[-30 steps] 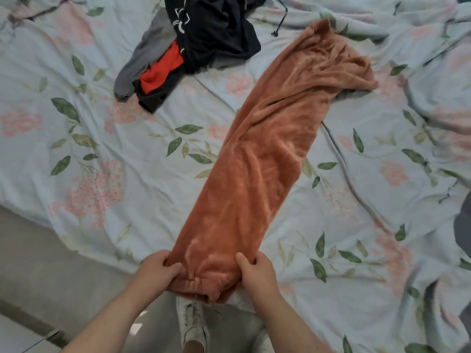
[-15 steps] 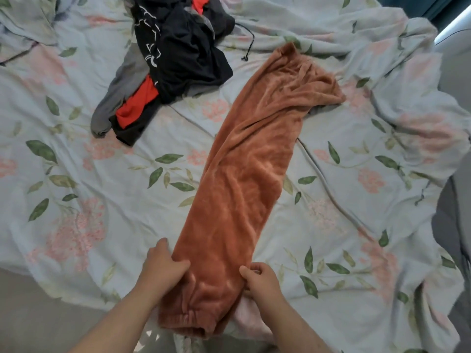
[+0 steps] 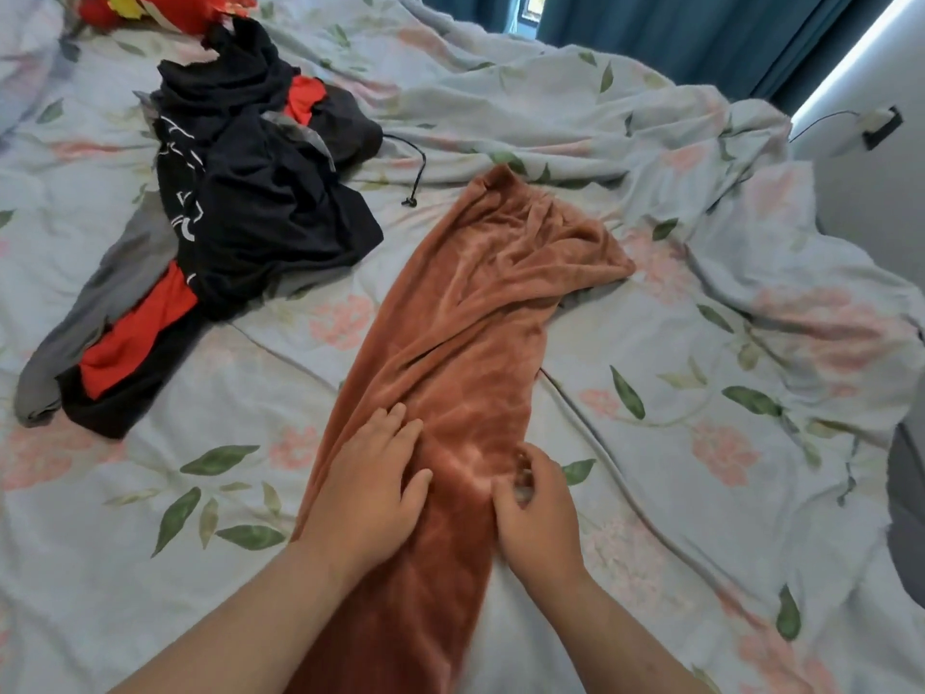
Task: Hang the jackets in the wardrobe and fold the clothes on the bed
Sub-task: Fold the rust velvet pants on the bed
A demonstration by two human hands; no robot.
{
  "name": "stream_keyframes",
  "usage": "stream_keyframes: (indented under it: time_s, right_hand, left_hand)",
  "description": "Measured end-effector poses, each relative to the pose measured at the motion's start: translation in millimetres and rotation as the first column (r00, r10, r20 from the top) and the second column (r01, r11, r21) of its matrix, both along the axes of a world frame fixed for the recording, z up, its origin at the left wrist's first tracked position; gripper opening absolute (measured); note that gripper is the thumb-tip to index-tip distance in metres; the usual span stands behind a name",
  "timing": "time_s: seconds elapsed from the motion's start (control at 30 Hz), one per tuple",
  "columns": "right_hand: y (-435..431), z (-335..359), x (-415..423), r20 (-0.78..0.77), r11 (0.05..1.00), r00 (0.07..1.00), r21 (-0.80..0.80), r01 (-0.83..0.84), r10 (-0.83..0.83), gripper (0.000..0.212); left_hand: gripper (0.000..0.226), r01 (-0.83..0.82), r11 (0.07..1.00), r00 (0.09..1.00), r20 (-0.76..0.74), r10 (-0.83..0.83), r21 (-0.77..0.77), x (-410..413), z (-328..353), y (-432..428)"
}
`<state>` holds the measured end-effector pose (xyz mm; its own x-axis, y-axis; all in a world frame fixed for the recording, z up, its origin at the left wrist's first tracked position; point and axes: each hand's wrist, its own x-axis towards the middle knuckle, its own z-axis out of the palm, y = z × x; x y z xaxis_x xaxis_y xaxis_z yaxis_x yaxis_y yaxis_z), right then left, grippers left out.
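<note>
Rust-brown fleece trousers [image 3: 465, 313] lie lengthwise on the floral bed sheet [image 3: 701, 393], legs together, the waist end bunched toward the far side. My left hand [image 3: 370, 493] lies flat on the left half of the legs, fingers spread. On the trousers' right edge my right hand [image 3: 538, 513] has curled fingers that pinch the fabric. The lower end of the trousers runs out of the frame between my forearms.
A heap of black, grey and red clothes [image 3: 240, 217] with a drawstring lies to the far left on the bed. A red item [image 3: 150, 7] sits at the top left corner. Rumpled quilt [image 3: 575, 107] and blue curtains [image 3: 701, 32] lie beyond.
Both hands have moved up from the trouser cuffs to mid-leg. The left hand let go of the edge and now lies flat. The view shifted further over the bed.
</note>
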<state>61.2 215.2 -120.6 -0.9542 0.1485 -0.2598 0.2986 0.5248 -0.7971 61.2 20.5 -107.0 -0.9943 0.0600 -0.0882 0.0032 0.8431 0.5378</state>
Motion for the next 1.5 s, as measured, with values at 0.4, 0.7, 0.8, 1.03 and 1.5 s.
stream_keyframes:
  time_s: [0.4, 0.7, 0.8, 1.03, 1.5]
  right_hand:
    - [63.3, -40.2, -228.0, -0.137, 0.830, 0.911, 0.480, -0.284, 0.390, 0.070]
    - [109.1, -54.6, -314.9, -0.128, 0.748, 0.928, 0.635, -0.195, 0.351, 0.068]
    - [104.2, -64.7, -313.9, -0.130, 0.752, 0.939, 0.638, -0.167, 0.319, 0.073]
    - [108.6, -76.9, -318.6, -0.188, 0.819, 0.943, 0.560, -0.125, 0.273, 0.075]
    - [112.8, -77.4, -324.2, -0.032, 0.741, 0.954, 0.637, -0.210, 0.298, 0.080]
  left_hand:
    - [0.084, 0.086, 0.954, 0.996, 0.017, -0.085, -0.289, -201.5, -62.3, 55.8]
    - [0.074, 0.063, 0.965, 0.993, -0.084, -0.087, -0.255, -194.8, -79.4, 57.5]
    - [0.076, 0.057, 0.965, 0.993, -0.084, -0.081, -0.256, -195.9, -79.7, 56.9]
    - [0.080, -0.092, 0.987, 0.981, -0.182, 0.067, -0.132, -218.1, -53.9, 76.3]
    - [0.007, -0.355, 0.900, 0.925, -0.042, 0.377, 0.253, -423.3, -21.9, 109.6]
